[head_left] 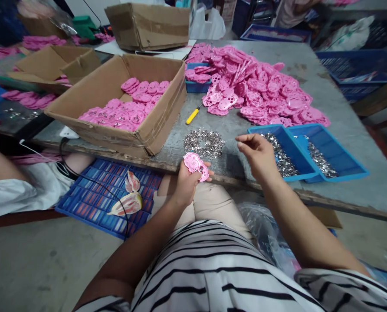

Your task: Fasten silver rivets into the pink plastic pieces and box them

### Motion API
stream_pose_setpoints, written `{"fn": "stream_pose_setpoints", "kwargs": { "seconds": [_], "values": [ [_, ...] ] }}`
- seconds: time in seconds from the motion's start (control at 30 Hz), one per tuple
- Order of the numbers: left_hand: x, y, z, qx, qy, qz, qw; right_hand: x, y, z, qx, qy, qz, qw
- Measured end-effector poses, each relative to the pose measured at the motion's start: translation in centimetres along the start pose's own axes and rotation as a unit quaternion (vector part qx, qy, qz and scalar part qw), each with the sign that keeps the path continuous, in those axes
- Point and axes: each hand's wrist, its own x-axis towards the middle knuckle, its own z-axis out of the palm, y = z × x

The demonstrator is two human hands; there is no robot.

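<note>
My left hand [186,184] is closed on a pink plastic piece [196,164] with a wavy outline, held just off the table's front edge. Small shiny spots show on the piece. To the right, my right hand [258,152] hovers beside a blue tray [306,172] of small metal parts, thumb and fingertips pinched together. Whatever sits between those fingertips is too small to make out. Between the two hands, a ring-shaped heap of small silvery metal parts [209,141] lies on the table.
A cardboard box [167,125] holding pink pieces stands at left. Behind the metal heap lies a yellow-handled tool [192,116]. A large pile of pink pieces [261,86] covers the table's back middle. A second blue tray [349,162] sits far right. Another person's arm [0,162] shows at left.
</note>
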Motion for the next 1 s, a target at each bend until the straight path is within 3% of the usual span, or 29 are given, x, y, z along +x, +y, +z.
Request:
{"fn": "stream_pose_setpoints", "kwargs": {
  "seconds": [0.13,0.27,0.47,0.63,0.73,0.87,0.93,1.0],
  "values": [
    [1.9,0.5,-0.2,-0.028,-0.034,-0.013,0.999,3.6,-1.8,-1.2,-0.123,-0.039,-0.039,0.991],
    [3.3,0.4,-0.6,-0.066,-0.03,-0.036,0.997,7.6,-2.0,-2.5,-0.337,-0.03,-0.086,0.937],
    [3.5,0.3,-0.6,-0.077,-0.033,-0.06,0.995,13.0,-2.0,-3.1,-0.499,-0.041,-0.002,0.866],
    [3.3,0.7,-0.5,-0.109,-0.05,-0.073,0.99,11.7,-3.8,-3.3,-0.534,-0.099,0.013,0.839],
    [3.4,0.8,-0.7,-0.118,-0.066,-0.078,0.988,9.6,-4.0,-4.8,-0.575,-0.1,0.044,0.811],
    [3.5,0.8,-1.0,-0.094,-0.094,-0.078,0.988,7.0,-3.6,-7.1,-0.603,-0.163,0.097,0.775],
    [3.5,0.8,-1.1,-0.084,-0.1,-0.081,0.988,6.0,-3.9,-8.4,-0.596,-0.117,0.102,0.788],
    [3.5,0.8,-1.1,-0.081,-0.1,-0.085,0.988,5.5,-4.4,-10.0,-0.596,-0.012,0.111,0.795]
  ]
}}
